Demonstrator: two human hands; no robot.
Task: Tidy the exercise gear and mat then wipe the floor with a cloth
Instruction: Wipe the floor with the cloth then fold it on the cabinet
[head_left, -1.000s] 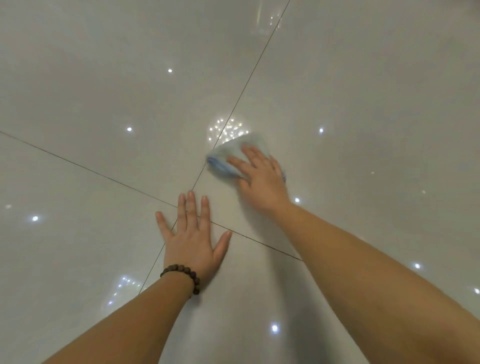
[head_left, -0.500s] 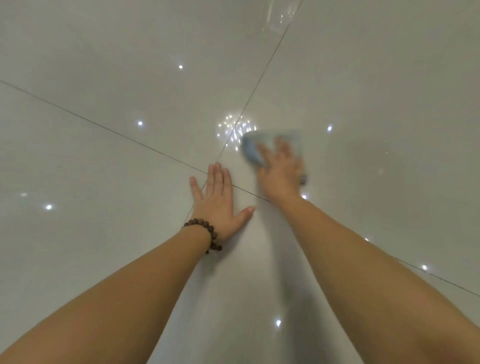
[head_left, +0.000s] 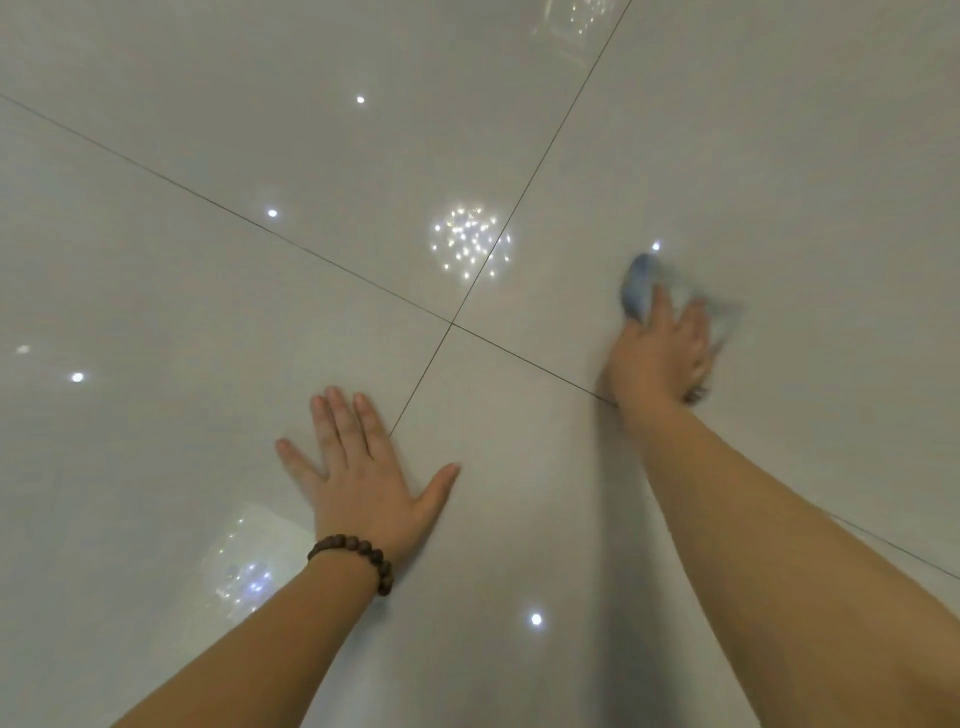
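A pale blue cloth (head_left: 640, 286) lies flat on the glossy cream floor tiles (head_left: 208, 312), right of the tile joint cross. My right hand (head_left: 662, 358) presses down on the cloth with fingers spread over it; hand and cloth are blurred by motion. My left hand (head_left: 363, 473) rests flat on the floor with fingers straight, just left of a grout line, and it has a brown bead bracelet (head_left: 353, 558) at the wrist. No exercise gear or mat is in view.
Dark grout lines cross at a joint (head_left: 452, 323) between my hands. Ceiling lights reflect as bright dots on the shiny tiles (head_left: 470, 244).
My right hand has swept the cloth to the right, away from the grout cross. My left hand has stayed flat on the floor while the view shifted.
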